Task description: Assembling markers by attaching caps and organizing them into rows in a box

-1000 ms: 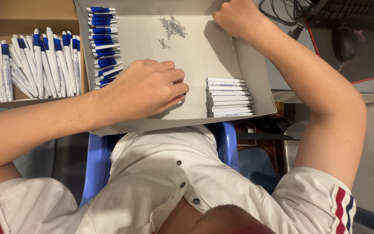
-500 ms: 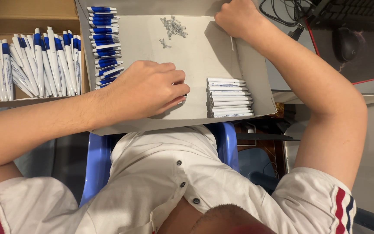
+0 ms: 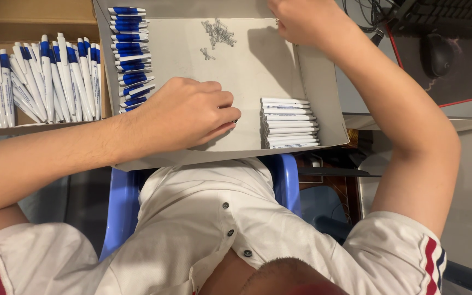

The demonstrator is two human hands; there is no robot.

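Two hands at work: my left hand (image 3: 189,114) rests curled on the grey tray (image 3: 247,71), fingers drawn together, whether pinching anything I cannot tell; my right hand (image 3: 301,19) grips the tray's far edge, fingers closed. Roughly nine white barrels (image 3: 289,123) lie stacked just beside my left knuckles; about fourteen blue-and-white pens (image 3: 129,54) line the tray's left wall; small springs (image 3: 218,34) are heaped near the far edge; a cardboard box (image 3: 34,19) of finished pens sits left.
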